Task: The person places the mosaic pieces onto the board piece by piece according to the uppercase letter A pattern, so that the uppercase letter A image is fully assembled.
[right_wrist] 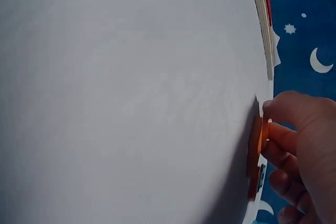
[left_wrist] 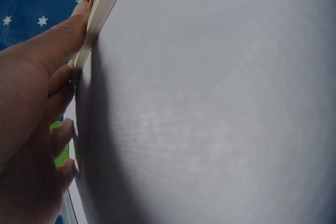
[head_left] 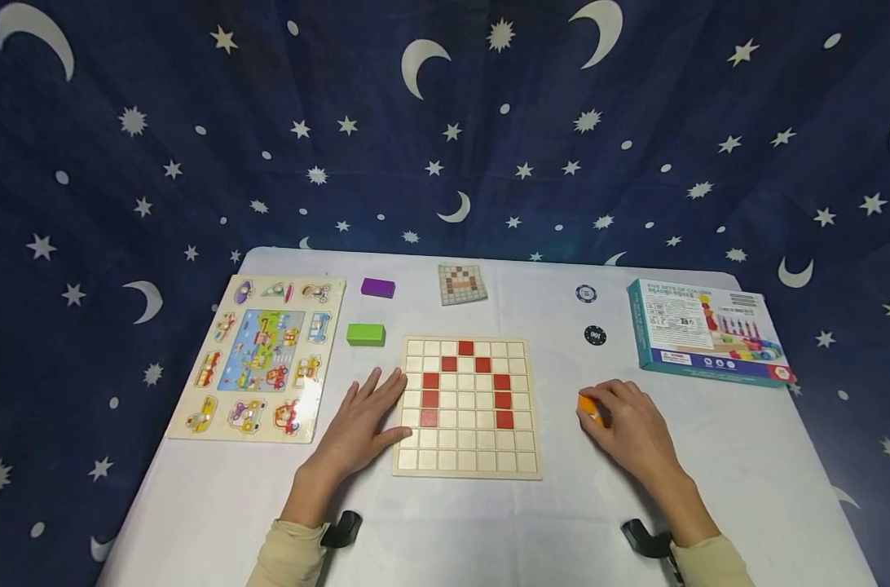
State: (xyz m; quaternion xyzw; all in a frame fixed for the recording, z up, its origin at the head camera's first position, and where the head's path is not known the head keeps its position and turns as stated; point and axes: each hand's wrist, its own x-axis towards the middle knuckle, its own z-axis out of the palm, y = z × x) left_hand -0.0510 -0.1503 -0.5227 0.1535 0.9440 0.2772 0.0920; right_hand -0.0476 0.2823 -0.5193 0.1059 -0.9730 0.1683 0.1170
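A wooden grid board (head_left: 467, 465) lies on the table, with several red square tiles (head_left: 503, 400) set in an arch of its cells. At its left edge my left hand (head_left: 363, 426) rests with fingers extended and thumb on the lower rim; in the left wrist view the thumb (left_wrist: 71, 32) touches the board's side (left_wrist: 97, 22). To the right of the board, apart from it, my right hand (head_left: 632, 428) pinches a small orange block (head_left: 588, 408) at the tabletop. The fingers hide part of that orange block (right_wrist: 255, 142).
A wooden peg puzzle (head_left: 309, 412) lies at the left. Purple (head_left: 377, 288) and green (head_left: 366, 334) blocks sit beyond my left hand. A small pattern card (head_left: 462, 284) lies behind the board. Two chips, blue (head_left: 586, 293) and black (head_left: 595, 335), and a toy box (head_left: 709, 330) are at the right.
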